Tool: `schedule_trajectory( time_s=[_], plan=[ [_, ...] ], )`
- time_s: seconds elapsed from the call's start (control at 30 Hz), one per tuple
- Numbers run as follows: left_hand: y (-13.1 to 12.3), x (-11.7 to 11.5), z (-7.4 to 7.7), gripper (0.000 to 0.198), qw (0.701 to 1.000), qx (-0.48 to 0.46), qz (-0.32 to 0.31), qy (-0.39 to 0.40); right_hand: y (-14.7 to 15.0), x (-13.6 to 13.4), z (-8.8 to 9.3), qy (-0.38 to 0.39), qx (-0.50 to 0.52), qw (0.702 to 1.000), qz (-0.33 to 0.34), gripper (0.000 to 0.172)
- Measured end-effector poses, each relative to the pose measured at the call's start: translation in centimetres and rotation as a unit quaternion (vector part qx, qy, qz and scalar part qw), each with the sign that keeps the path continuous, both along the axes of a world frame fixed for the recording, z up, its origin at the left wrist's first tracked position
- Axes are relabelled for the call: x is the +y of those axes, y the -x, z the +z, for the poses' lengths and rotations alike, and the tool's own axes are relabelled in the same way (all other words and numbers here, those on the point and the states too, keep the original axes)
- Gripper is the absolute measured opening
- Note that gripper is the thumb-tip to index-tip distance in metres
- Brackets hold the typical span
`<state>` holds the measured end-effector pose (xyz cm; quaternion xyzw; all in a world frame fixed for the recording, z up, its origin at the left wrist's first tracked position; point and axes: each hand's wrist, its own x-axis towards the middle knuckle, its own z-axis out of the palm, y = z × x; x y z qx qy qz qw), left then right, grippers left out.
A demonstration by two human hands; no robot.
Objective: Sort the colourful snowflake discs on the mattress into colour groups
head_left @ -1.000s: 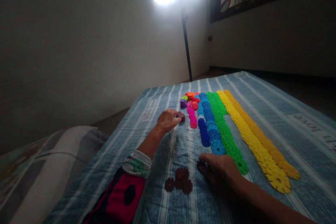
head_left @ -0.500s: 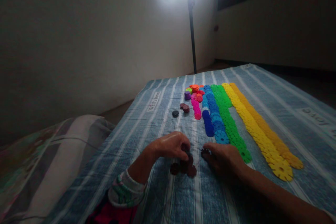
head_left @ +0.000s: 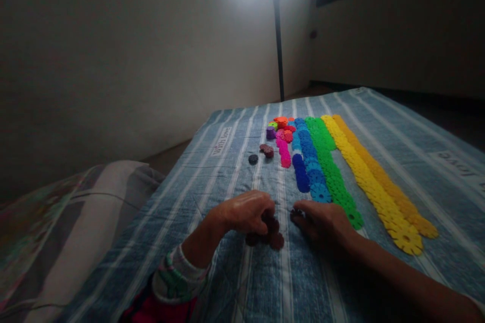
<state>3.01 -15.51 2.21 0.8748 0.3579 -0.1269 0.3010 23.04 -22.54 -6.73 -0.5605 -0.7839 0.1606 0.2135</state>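
Down at the front, the bare left hand (head_left: 248,212) has its fingertips on a small pile of dark brown, notched flat discs (head_left: 276,240), and the bare right hand (head_left: 328,219) pinches a dark notched disc (head_left: 297,214) nearby! Just past it, overlapping rows run away: light-blue notched discs (head_left: 320,192), green notched discs (head_left: 334,181), bright yellow notched discs (head_left: 373,186), all on a blue, white-striped cloth (head_left: 223,176).

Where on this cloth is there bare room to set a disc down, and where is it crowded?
Bare cloth lies left of the black disc and right of the orange row. It is crowded around the left hand and brown discs, and at the purple stack.
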Motion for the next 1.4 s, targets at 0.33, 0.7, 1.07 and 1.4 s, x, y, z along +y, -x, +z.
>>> schedule_trajectory(
  time_s=[0.33,0.7,1.07,1.4],
  plan=[
    [0.7,0.7,-1.4,0.007,0.992,-0.011,-0.049,-0.113,0.0,-0.2,0.2,-0.006,0.001,1.000,0.003,0.023],
    [0.3,2.2,-4.2,0.007,0.961,-0.114,-0.028,-0.250,-0.2,-0.2,-0.8,-0.077,0.019,0.997,0.003,0.026],
    [1.2,3.7,-7.2,0.014,0.911,-0.293,0.125,-0.263,0.2,-0.4,1.2,0.005,-0.066,0.998,-0.001,0.009],
    [0.8,3.8,-8.3,0.012,0.892,-0.317,0.182,-0.264,0.5,-0.5,0.9,-0.020,-0.114,0.993,-0.005,0.016]
  ],
)
